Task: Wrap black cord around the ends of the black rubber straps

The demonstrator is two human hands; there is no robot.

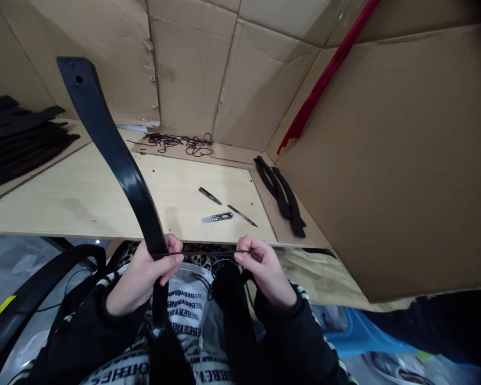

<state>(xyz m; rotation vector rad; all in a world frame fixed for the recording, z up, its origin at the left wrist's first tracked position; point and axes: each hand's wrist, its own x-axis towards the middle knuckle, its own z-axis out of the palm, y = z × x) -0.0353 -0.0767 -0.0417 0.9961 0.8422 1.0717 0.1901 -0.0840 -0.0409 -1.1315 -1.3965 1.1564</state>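
My left hand point(146, 275) is wrapped around a long black strap point(122, 168), which rises up and leftward and has a hole near its top end. A thin dark cord point(208, 253) stretches level from the strap at my left hand across to my right hand point(266, 270). The fingers of my right hand pinch the cord's far end. Just beyond the hands, on the pale board point(124, 214), lie grey-bladed thread snips point(217, 217), a second dark pair of snips point(210, 195) and a slim pointed metal tool point(242, 215).
Dark cords point(176, 142) lie tangled at the back of the board. Black strips are stacked point(24, 139) at the left, and curved black pieces point(280, 195) lie at the right. Cardboard walls point(388, 160) enclose the table. A red strip point(328, 80) hangs at the right corner.
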